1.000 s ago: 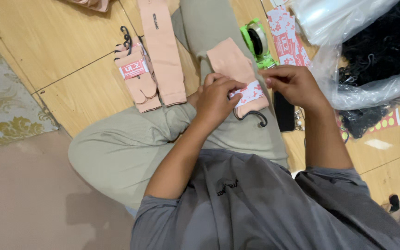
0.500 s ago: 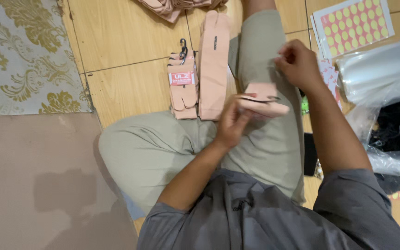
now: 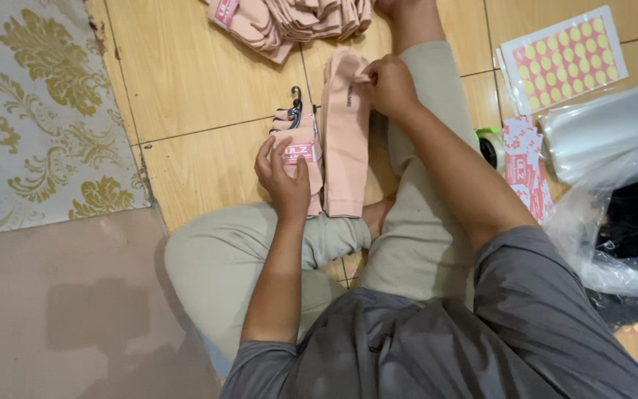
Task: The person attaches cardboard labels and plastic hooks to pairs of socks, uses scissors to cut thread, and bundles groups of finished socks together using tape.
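Sitting on the wooden floor (image 3: 201, 96), we press our left hand (image 3: 283, 177) flat on a tagged pink sock pair (image 3: 300, 151) while our right hand (image 3: 390, 85) pinches an untagged pair (image 3: 345, 140) beside it, more socks (image 3: 297, 22) heaped beyond.

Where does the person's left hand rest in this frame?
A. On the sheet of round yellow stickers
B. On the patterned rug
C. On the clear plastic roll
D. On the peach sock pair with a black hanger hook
D: the left hand lies flat on the hooked, labelled peach sock pair on the wooden floor, far from the other three.
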